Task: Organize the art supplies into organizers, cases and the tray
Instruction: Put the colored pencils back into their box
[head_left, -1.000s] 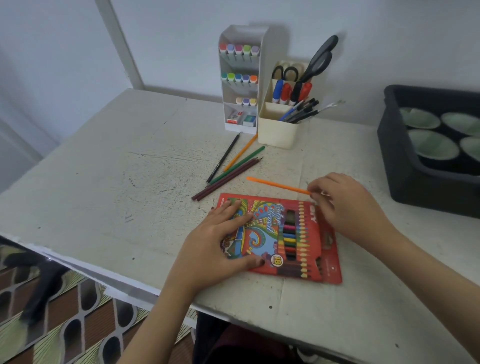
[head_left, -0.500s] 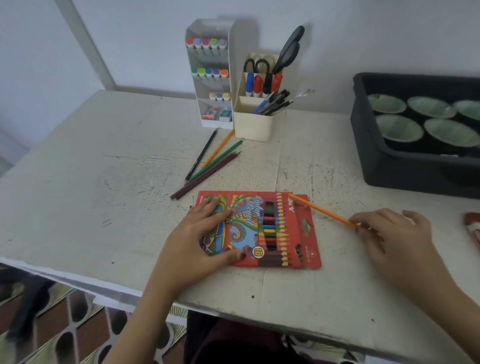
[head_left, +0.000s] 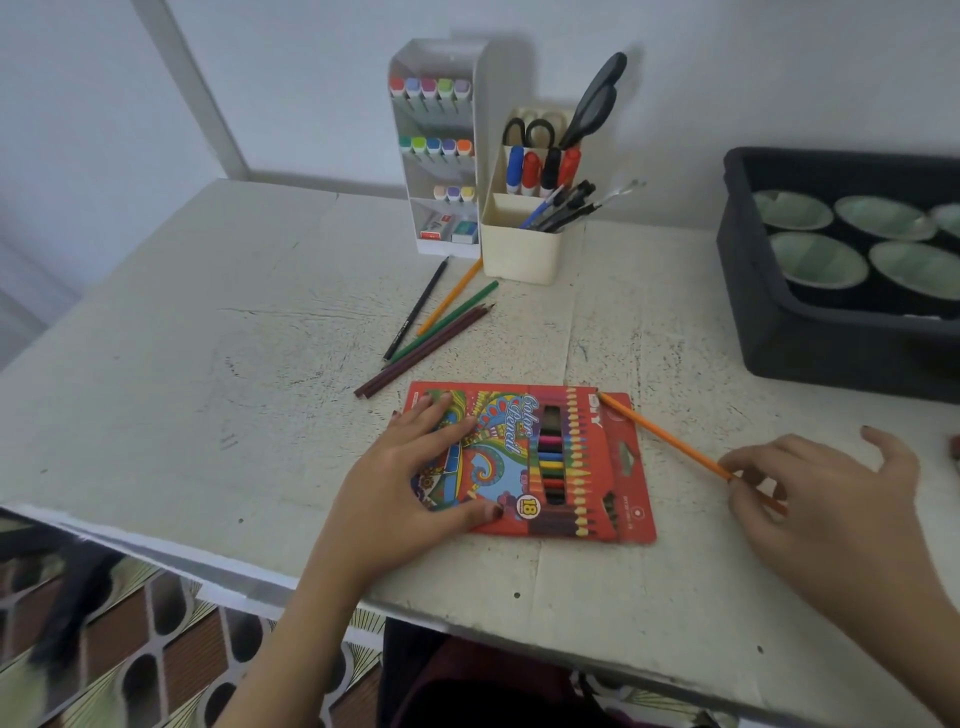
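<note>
Flat, the left hand (head_left: 415, 475) presses the pencil box (head_left: 566, 467) while the right hand (head_left: 821, 493) pinches an orange pencil (head_left: 665, 435).

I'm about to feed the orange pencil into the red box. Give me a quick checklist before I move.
1. Grip on the orange pencil: the right hand pinches its back end. Ok.
2. Pencil box steadied: the left hand lies flat on it. Ok.
3. Pencil lined up with the box: it lies at an angle, with its tip at the box's far right corner. Not ok.
4. Free slot inside: the window shows pencils, but no gap is clear. Cannot tell.
5. Loose pencils out of the way: they lie apart from the box, beyond it. Ok.
</note>
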